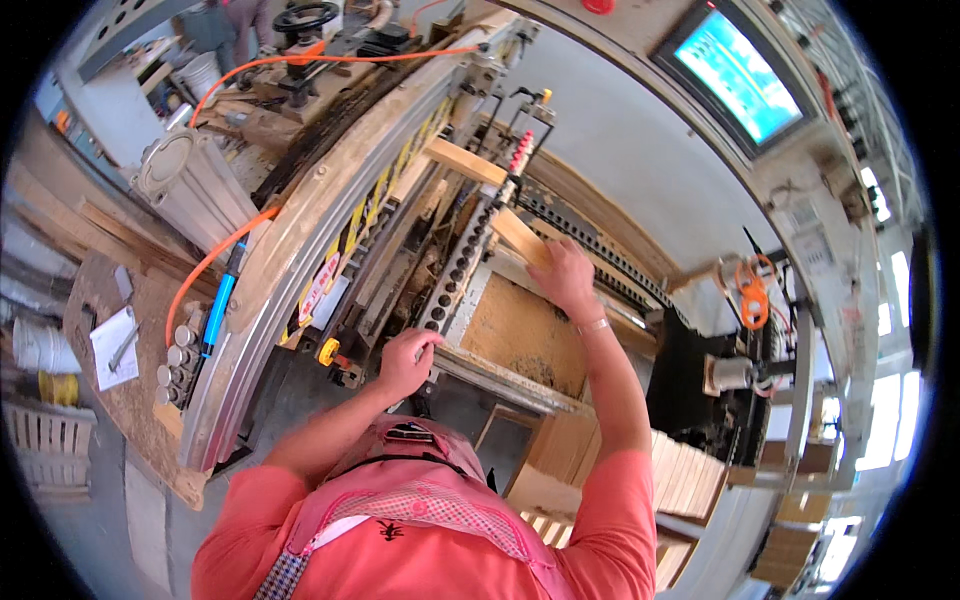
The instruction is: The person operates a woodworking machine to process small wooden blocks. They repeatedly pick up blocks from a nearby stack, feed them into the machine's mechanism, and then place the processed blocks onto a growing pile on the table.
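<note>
My right hand [566, 274] is stretched forward over the machine, its fingers closed on the near end of a short, pale wooden board [519, 236]. The board's far end lies by a slanting row of round black rollers [462, 265]. Another wooden piece [466, 160] rests across the machine farther off. Close to the near end of the roller row, my left hand [404, 362] has its fingers curled together at the machine's edge. What they hold, if anything, is hidden. Below my right hand is a sawdust-coated panel [525, 335] in a pale metal frame.
A lit screen [740, 75] hangs at the upper right. Stacked wooden strips [685, 475] stand near my right arm. Along the left runs a thick metal beam [290, 235] with an orange hose [205, 262]. A yellow knob [328, 351] sticks out left of my left hand.
</note>
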A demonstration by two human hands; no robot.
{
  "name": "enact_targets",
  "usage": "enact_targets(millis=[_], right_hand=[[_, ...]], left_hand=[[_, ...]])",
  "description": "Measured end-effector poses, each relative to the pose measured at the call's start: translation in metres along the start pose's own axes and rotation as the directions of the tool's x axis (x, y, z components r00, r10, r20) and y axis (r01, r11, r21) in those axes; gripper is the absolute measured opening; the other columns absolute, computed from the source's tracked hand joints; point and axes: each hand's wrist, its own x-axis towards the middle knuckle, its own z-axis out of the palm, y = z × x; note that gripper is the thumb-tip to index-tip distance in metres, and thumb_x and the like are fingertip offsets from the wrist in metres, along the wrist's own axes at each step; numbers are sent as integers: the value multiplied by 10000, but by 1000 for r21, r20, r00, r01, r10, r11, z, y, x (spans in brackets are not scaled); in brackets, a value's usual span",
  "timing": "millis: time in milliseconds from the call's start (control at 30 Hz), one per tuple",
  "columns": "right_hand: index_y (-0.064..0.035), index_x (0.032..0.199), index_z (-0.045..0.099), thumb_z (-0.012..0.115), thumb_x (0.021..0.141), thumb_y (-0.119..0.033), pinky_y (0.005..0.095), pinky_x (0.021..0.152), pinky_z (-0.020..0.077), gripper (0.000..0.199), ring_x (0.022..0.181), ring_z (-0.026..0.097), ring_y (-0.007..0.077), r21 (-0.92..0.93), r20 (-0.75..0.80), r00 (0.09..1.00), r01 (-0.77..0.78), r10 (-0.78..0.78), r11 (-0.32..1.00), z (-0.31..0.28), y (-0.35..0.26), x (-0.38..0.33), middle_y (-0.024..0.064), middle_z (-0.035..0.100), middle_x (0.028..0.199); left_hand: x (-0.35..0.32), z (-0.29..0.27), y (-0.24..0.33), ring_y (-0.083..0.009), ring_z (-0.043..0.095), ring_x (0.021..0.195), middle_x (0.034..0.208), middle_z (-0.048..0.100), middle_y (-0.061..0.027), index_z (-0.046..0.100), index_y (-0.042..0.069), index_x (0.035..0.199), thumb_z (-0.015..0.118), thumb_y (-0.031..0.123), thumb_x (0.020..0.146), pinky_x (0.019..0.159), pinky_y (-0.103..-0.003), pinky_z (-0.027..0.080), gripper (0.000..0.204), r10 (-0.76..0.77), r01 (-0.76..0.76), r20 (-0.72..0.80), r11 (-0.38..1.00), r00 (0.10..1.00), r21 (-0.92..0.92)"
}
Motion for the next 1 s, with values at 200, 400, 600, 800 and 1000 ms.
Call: enact_targets(millis=[200,400,600,800,1000], right_hand=[[-32,800,674,702,614,-285,390,767,497,315,883,595,301,-91,130,988,93,-81,992,79,-9,158,157,619,899],[-50,831,681,670,665,-352,403,706,527,345,813,646,314,-57,308,948,107,-84,993,134,-10,222,166,660,847],[-46,872,671,675,635,-350,400,717,527,386,813,643,318,-61,445,887,166,-122,984,134,-5,237,165,659,837],[-41,868,666,708,631,-364,369,681,528,403,720,643,296,-48,425,893,183,-146,982,91,14,211,133,656,767],[-44,827,657,783,579,-274,322,622,506,361,620,609,214,493,476,784,139,-400,859,22,-14,92,94,640,707]], left_hand=[[4,1,5,-297,617,764,852,645,-122,626,37,869,561,-14,769,647,-354,491,129,-46,49,-71,998,996,44],[0,6,0,-256,626,741,895,655,-110,638,45,883,594,11,767,564,-321,487,129,-93,104,-112,990,989,97],[7,8,9,-195,607,681,882,649,-96,633,45,899,590,11,778,549,-279,467,132,-227,233,-113,971,967,45],[16,9,12,-83,566,695,959,631,-67,614,31,1011,587,23,801,566,-222,448,211,-426,401,-166,901,889,-165],[45,25,4,-70,548,829,1088,564,-39,459,35,1246,636,2,790,659,-214,466,490,-504,412,-10,718,864,-561]])
